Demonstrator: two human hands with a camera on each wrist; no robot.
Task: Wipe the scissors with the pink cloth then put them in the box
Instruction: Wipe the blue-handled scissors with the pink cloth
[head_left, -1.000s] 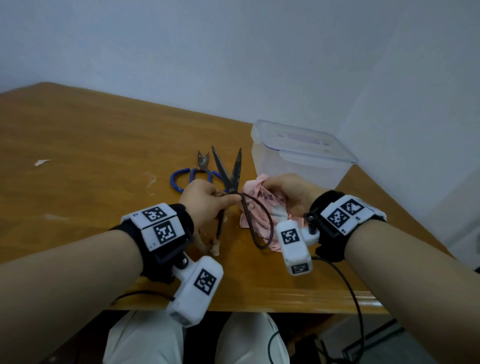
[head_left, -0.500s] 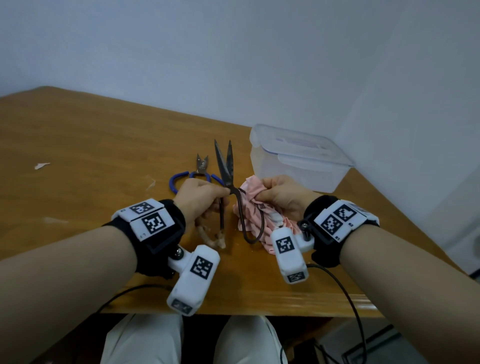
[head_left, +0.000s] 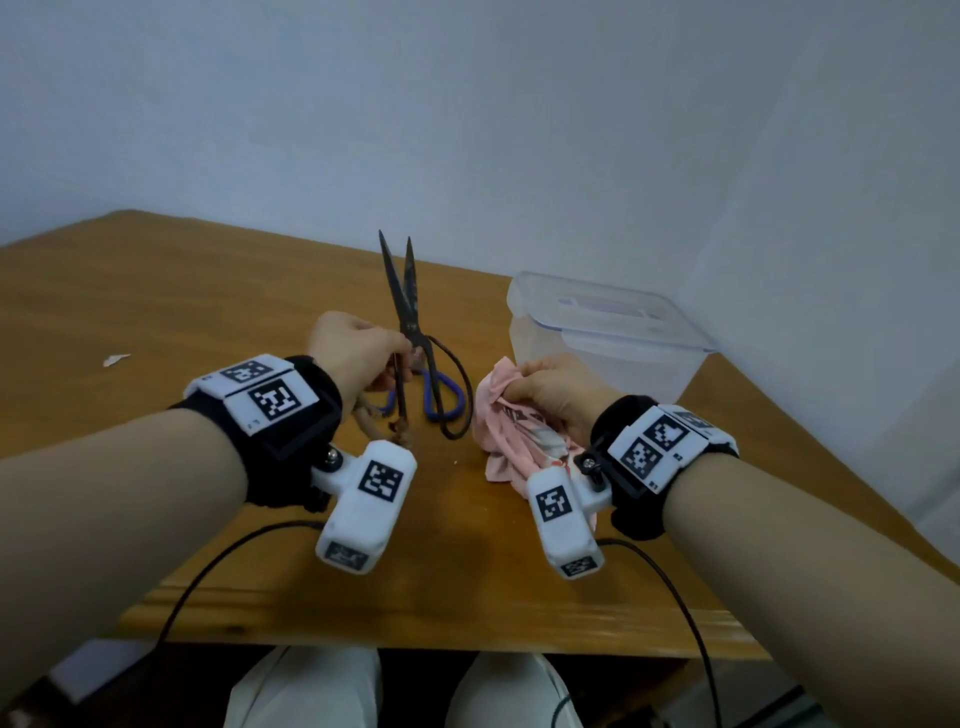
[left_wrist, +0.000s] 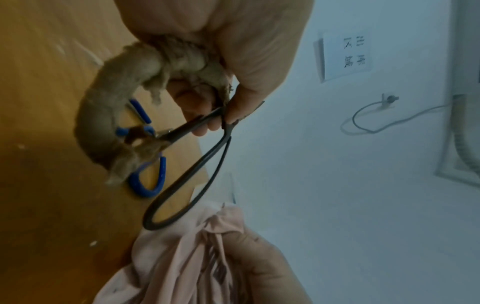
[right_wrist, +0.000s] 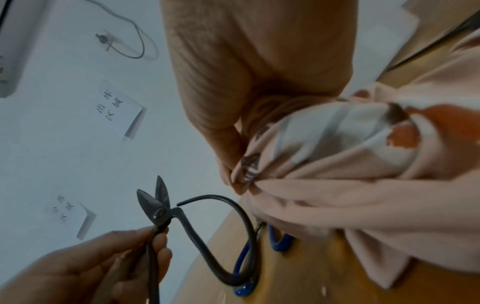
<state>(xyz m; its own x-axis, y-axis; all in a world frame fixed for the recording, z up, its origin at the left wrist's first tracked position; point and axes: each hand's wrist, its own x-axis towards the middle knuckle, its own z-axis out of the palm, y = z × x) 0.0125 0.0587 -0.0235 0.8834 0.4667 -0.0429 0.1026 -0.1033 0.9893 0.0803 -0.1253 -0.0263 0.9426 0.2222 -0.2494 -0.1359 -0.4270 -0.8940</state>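
Old black iron scissors (head_left: 404, 296) stand blades-up above the wooden table (head_left: 156, 312), their tips slightly apart. My left hand (head_left: 384, 358) pinches them just below the pivot, around the handle wrapped in frayed beige cloth (left_wrist: 116, 102). The bare black loop handle (left_wrist: 187, 185) hangs free toward the right. My right hand (head_left: 524, 379) grips a bunched pink cloth (head_left: 511, 436) a little right of the scissors, apart from them. The right wrist view shows the same cloth (right_wrist: 324, 185) in the fist and the blades (right_wrist: 155, 201) beyond. The clear plastic box (head_left: 608, 338), lid on, stands behind my right hand.
Blue-handled scissors (head_left: 439, 395) lie on the table behind the black pair. A small white scrap (head_left: 115, 359) lies at the far left. The wall is close behind the box. Black wrist cables (head_left: 675, 597) trail over the table's front edge.
My left hand has raised the black scissors from low over the table to upright, and the blades have nearly closed. The right hand with the cloth has drawn slightly away to the right.
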